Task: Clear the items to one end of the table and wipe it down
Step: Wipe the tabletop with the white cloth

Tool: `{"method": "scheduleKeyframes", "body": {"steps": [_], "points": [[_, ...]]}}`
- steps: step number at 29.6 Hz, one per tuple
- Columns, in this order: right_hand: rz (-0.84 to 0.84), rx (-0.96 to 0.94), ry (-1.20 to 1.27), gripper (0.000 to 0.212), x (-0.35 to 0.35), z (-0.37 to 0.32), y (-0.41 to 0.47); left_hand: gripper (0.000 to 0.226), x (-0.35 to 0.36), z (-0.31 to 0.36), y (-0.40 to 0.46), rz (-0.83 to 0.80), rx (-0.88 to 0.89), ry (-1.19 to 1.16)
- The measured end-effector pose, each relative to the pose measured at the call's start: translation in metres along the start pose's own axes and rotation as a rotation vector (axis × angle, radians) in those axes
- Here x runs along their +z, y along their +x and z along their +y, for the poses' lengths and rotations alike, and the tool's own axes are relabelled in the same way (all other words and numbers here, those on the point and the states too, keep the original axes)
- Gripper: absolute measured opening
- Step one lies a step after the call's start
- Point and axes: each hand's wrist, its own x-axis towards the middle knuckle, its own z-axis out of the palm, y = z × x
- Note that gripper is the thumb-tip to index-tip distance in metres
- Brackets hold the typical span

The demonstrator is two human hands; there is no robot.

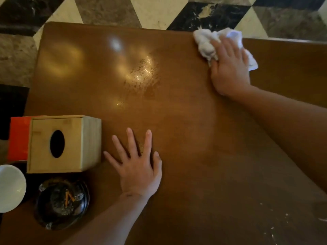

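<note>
While the right hand (230, 68) presses flat, fingers straight, on a crumpled white cloth (206, 45) at the upper right of the frame, that cloth lies on the far right corner of the glossy brown wooden table (185, 129). A damp streaked patch (141, 75) glints at upper centre. The left hand (138, 165) rests palm down with fingers spread at lower centre, holding nothing. Just left of it stands a pale wooden tissue box with an oval slot (62, 145), an orange box (18, 137) touching its far side. Below them sit a dark glass ashtray (62, 204) and a white bowl (10, 188) at the lower left.
</note>
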Motion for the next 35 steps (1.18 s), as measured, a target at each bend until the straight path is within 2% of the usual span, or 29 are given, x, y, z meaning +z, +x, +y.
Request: {"method": "scheduleKeyframes", "body": {"steps": [2, 6, 12, 14, 19, 23, 28, 31, 35], "points": [[0.093, 0.113, -0.024, 0.053, -0.016, 0.034, -0.038, 0.066, 0.006, 0.009, -0.020, -0.020, 0.023, -0.021], [0.187, 0.311, 0.002, 0.055, -0.017, 0.054, -0.066, 0.066, 0.003, 0.005, -0.017, -0.017, 0.018, -0.014], [0.137, 0.461, 0.009, 0.064, 0.001, 0.021, -0.078, 0.067, -0.005, -0.003, 0.005, 0.027, -0.016, -0.008], [0.094, 0.439, 0.009, 0.066, 0.007, 0.001, -0.107, 0.067, -0.005, -0.001, 0.000, 0.024, -0.001, -0.004], [0.015, 0.187, 0.058, 0.065, 0.034, -0.058, -0.194, 0.066, -0.007, 0.002, -0.001, 0.054, 0.025, -0.032], [-0.003, 0.076, 0.064, 0.061, 0.046, -0.072, -0.277, 0.063, -0.002, 0.000, -0.024, 0.037, 0.112, -0.050], [-0.094, 0.077, 0.028, 0.063, 0.052, -0.075, -0.391, 0.063, 0.035, 0.005, -0.155, -0.082, 0.416, 0.017], [-0.174, 0.113, -0.035, 0.069, 0.046, -0.063, -0.478, 0.062, 0.048, 0.015, -0.223, -0.171, 0.461, 0.018], [-0.266, 0.135, -0.117, 0.074, 0.039, -0.047, -0.572, 0.064, 0.053, 0.028, -0.253, -0.243, 0.407, 0.062]]}}
